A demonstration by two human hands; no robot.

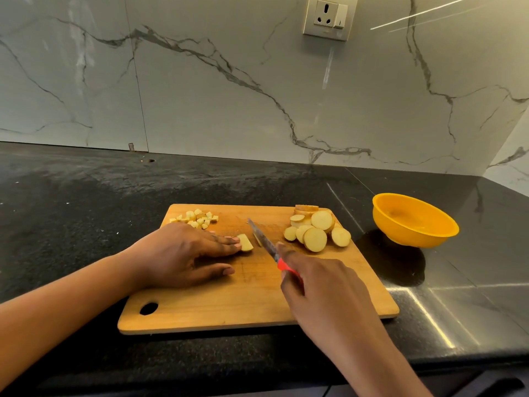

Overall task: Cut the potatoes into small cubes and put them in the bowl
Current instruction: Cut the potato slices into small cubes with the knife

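A wooden cutting board (229,305) lies on the black counter. My left hand (183,253) lies flat on the board, its straight fingertips pressing a potato piece (246,243). My right hand (323,285) grips the red handle of a knife (264,239), forefinger along the blade's back; the blade points away, just right of that piece, next to a thin cut strip. A pile of round potato slices (316,229) sits at the board's back right. Small potato cubes (197,218) lie heaped at its back left. The yellow bowl (415,222) stands right of the board, with nothing visible inside.
The black counter (86,202) stretches left and behind the board, ending at a marble wall (229,81) with a socket (329,17). The counter's front edge runs just below the board. A second wall closes the corner at far right.
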